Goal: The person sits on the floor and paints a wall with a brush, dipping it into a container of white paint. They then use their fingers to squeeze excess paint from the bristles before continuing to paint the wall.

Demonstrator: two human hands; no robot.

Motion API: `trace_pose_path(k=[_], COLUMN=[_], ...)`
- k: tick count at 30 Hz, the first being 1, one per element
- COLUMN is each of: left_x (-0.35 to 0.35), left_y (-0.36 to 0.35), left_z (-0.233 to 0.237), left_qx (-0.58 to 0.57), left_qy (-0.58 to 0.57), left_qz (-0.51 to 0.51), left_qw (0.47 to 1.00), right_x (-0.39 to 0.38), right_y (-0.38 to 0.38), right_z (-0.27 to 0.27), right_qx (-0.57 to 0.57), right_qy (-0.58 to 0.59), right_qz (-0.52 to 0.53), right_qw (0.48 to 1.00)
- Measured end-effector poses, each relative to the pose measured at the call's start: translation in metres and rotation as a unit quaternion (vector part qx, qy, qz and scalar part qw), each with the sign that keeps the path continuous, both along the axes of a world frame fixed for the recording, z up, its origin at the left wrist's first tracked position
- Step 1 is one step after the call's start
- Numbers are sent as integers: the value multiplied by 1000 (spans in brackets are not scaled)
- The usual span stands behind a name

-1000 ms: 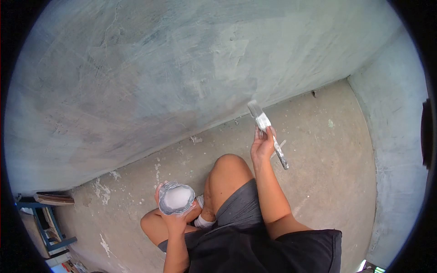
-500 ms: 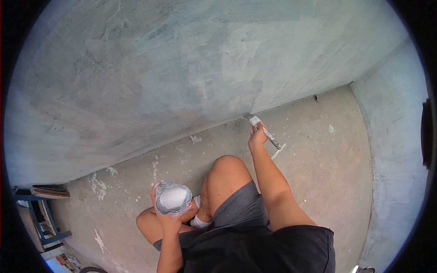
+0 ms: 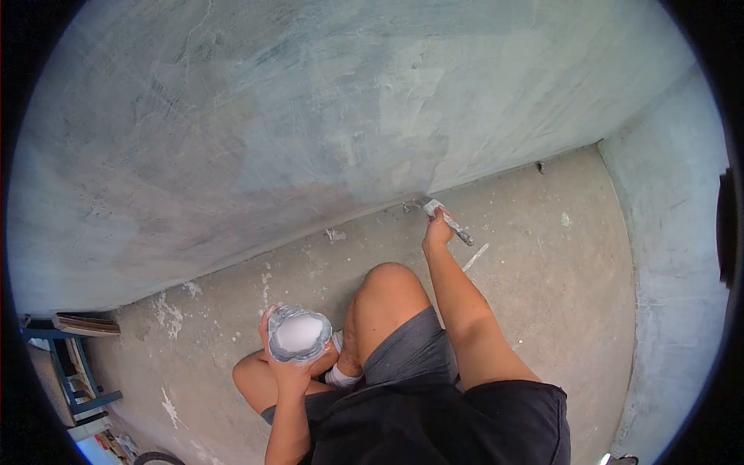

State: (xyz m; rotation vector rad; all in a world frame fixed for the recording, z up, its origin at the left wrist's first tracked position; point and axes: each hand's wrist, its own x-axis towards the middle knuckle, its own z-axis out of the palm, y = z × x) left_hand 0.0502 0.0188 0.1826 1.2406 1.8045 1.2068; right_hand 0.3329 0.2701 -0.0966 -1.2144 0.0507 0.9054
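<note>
Since a second ago the right hand (image 3: 439,231) has dropped from mid-wall to the foot of the wall (image 3: 310,116), taking the brush (image 3: 434,208) with it. The bristles now meet the wall just where it joins the floor (image 3: 542,256). The right grip is clamped on the brush handle, whose tail points away from the wall. The left hand (image 3: 291,368), well back from the wall beside the bent knee (image 3: 387,283), has its grip closed around a cup (image 3: 298,335) of white paint, held mouth up.

With the bristles this low on the wall, they could easily drag onto the floor, smear it and pick up grit. The arm is stretched far forward from a crouch. A shift of balance could tip the cup, which looks soft and dented, and slop paint onto the leg or the floor. Squeezing it harder could do the same.
</note>
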Motion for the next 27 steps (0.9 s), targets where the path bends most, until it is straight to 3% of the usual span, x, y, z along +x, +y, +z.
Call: trace_pose_path(k=[11,14,16,18,21,27], left_x=[12,11,13,14,13,10], left_y=[1,0,0,-1,-6,-24], left_z=[9,5,4,7,10,11], left_qx=[12,2,-4,9,24,46], left_qy=[-19,35,-65,-49,-45,-55], left_qz=[-2,-7,6,0,3,21], left_qw=[1000,999,998,999,999,997], right_x=[-18,-20,-23,-25,-29,-23], right_y=[-14,-16,-16,-16,-17,-24], right_z=[22,20,20,25,56,166], right_qx=[12,8,15,24,6,135], right_qy=[21,26,31,35,40,71], right_qz=[54,57,57,59,68,58], right_qw=[998,998,998,997,997,987])
